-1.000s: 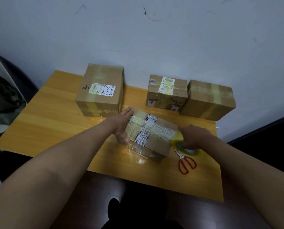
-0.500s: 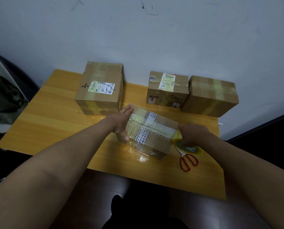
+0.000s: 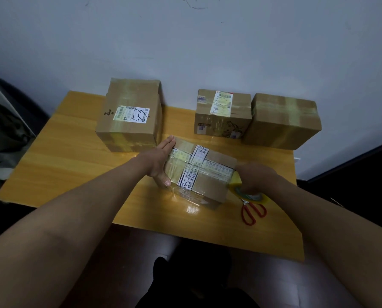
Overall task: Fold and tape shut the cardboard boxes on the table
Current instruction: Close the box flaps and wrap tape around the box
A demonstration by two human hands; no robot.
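Note:
A small cardboard box (image 3: 210, 185) with crossed black-and-white printed tape stands near the table's front edge. My left hand (image 3: 161, 161) lies flat against its left side, fingers straight, thumb on the near face. At the box's right end my right hand (image 3: 255, 176) grips a yellowish tape roll (image 3: 247, 192); a strip of clear tape runs from the roll along the box top. Red-handled scissors (image 3: 252, 211) lie on the table just below the roll.
Three taped cardboard boxes stand at the back of the wooden table (image 3: 63, 156): a large one (image 3: 130, 116) at the left, a labelled one (image 3: 222, 114) and a plain one (image 3: 283, 123) at the right. The wall is right behind them. A dark bag (image 3: 3, 127) is off the left.
My right hand with the tape roll has come slightly down the box's right end. The left hand stays pressed on the left side. The camera has tilted a little.

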